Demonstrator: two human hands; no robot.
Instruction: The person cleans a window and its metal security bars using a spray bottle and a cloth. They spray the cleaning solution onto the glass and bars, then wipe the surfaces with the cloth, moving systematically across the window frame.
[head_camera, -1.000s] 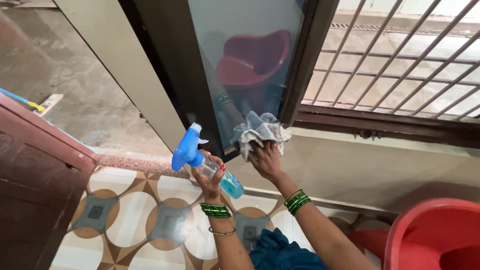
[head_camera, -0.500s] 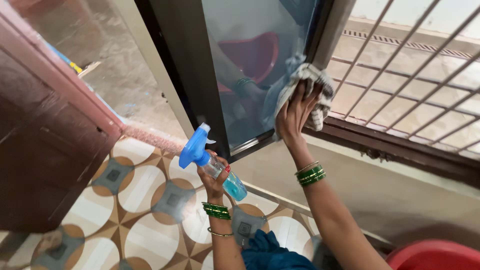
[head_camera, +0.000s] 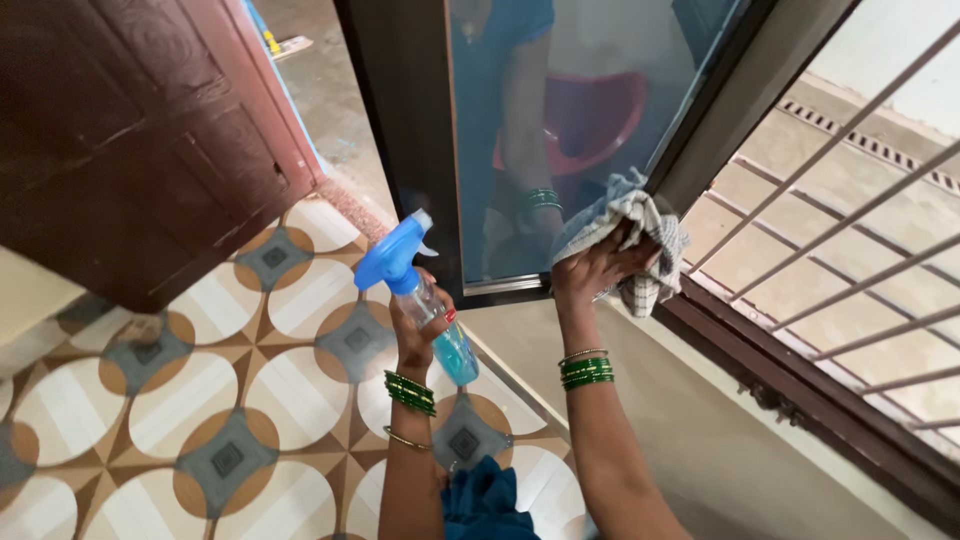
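Left hand (head_camera: 418, 325) closed around a blue-topped spray bottle (head_camera: 425, 300), nozzle tilted up-left over the patterned floor (head_camera: 200, 400). Right hand (head_camera: 592, 268) just beside, pressing a checked cloth (head_camera: 630, 235) against the glass pane (head_camera: 560, 120), fingers seemingly curled, partly hidden.

We see the checked grey-white cloth (head_camera: 625, 245) partly hidden under our right hand (head_camera: 590, 270); the dark brown wooden door (head_camera: 130, 130) and brown-framed glass window pane (head_camera: 560, 120) run past the top edge.

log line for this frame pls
left hand: holds spray bottle | right hand: presses checked cloth on glass pane | floor: patterned tiles
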